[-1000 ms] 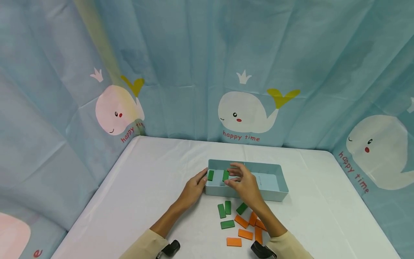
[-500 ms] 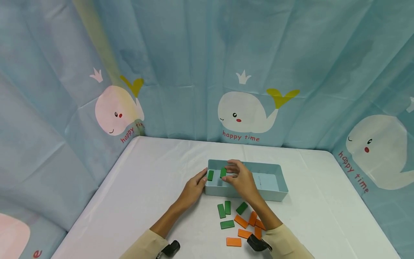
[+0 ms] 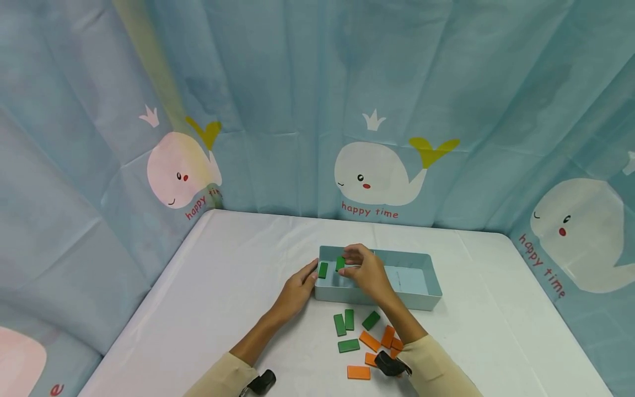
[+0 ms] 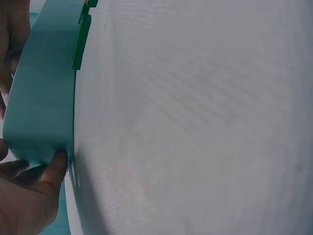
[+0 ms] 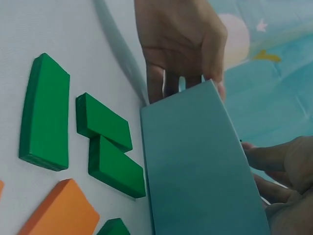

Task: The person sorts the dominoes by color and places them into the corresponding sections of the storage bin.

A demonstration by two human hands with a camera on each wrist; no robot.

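Note:
A pale blue-green divided box (image 3: 421, 300) stands on the white table. My left hand (image 3: 296, 289) grips its left end, fingers on the outside of the end wall and thumb at the rim. My right hand (image 3: 369, 275) is over the left compartment and pinches a green block (image 3: 340, 263) between thumb and fingers. Another green block (image 3: 323, 270) stands in the box against the left wall. In the right wrist view, the box's near wall (image 5: 200, 171) hides the held block.
Several loose green blocks (image 3: 349, 345) lie on the table in front of the box. Beside them are several orange blocks (image 3: 359, 373), partly covered by the right wrist and its black camera (image 3: 389, 364). A whale-print curtain (image 3: 288, 165) hangs behind the table.
My right hand has shifted a little left and away from me with the green block, toward the block at the left wall. The left hand has stayed on the box.

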